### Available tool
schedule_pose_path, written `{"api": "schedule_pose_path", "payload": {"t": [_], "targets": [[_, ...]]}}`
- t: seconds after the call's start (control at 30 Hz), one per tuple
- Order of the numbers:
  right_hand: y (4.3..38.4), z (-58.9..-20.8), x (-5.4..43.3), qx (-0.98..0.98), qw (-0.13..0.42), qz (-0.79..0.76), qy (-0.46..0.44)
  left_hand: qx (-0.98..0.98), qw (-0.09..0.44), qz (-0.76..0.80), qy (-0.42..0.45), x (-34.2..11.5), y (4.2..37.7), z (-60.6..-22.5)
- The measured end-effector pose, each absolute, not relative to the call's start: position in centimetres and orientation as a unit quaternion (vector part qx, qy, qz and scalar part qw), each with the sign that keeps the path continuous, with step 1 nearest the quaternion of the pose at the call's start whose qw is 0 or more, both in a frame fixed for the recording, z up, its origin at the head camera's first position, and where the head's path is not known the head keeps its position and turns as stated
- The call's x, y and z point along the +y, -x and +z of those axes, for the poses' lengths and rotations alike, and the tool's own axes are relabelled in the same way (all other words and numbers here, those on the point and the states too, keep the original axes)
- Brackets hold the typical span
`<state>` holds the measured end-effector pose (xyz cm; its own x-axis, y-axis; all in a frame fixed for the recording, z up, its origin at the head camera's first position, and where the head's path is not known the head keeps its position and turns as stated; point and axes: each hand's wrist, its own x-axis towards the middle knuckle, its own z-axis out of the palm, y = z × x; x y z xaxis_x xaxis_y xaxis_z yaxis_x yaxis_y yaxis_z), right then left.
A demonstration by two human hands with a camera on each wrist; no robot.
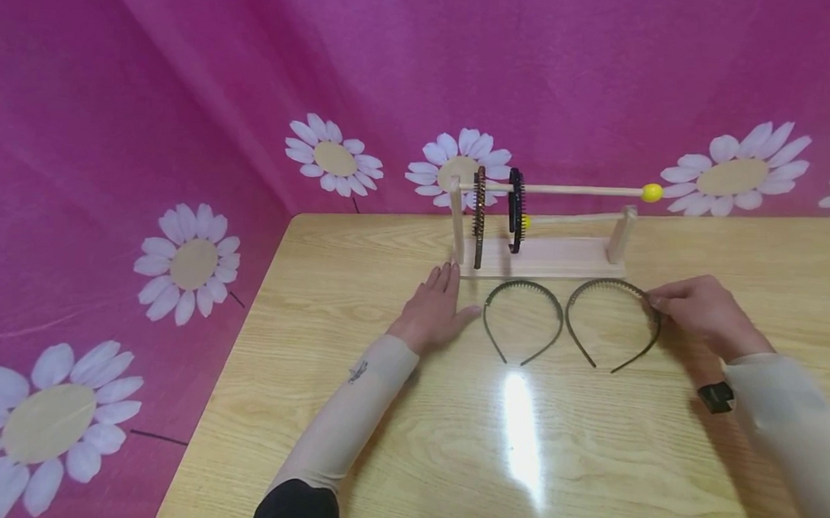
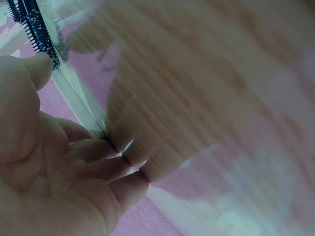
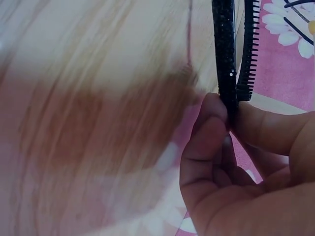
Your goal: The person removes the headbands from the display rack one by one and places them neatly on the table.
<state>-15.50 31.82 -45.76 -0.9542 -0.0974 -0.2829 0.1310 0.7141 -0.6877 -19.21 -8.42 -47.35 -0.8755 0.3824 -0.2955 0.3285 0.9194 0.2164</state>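
Two dark toothed headbands lie side by side on the wooden table, their open ends toward me. At the right side of the right headband (image 1: pixel 609 282), my right hand (image 1: pixel 708 311) pinches its band between thumb and fingers; the right wrist view shows that grip close up on the black band (image 3: pixel 225 49). My left hand (image 1: pixel 435 309) rests palm down with fingers straight, fingertips by the left end of a wooden rack (image 1: pixel 566 258). Its thumb points toward the left headband (image 1: pixel 522 284). On the rack's upper rod hang a brown speckled headband (image 1: pixel 479 231) and black toothed headbands (image 1: pixel 517 209).
The rack's long upper rod ends in a yellow ball (image 1: pixel 653 193) on the right; a second yellow ball (image 1: pixel 526 222) shows lower, behind the black headbands. A pink cloth (image 1: pixel 395 45) with white daisies hangs behind and left of the table (image 1: pixel 394 456).
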Motion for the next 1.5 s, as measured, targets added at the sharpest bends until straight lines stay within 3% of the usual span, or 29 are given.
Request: {"api": "schedule_pose_path", "payload": {"t": [0.8,1.5], "targets": [[14.8,-45.3,31.4,0.93,0.127,-0.343,-0.032,0.966,0.164,0.082,-0.182,-8.5,19.0,-47.2],[14.7,-42.2,26.6,0.92,0.009,-0.391,-0.035,0.965,0.168,0.09,-0.181,-8.5,19.0,-47.2]]}}
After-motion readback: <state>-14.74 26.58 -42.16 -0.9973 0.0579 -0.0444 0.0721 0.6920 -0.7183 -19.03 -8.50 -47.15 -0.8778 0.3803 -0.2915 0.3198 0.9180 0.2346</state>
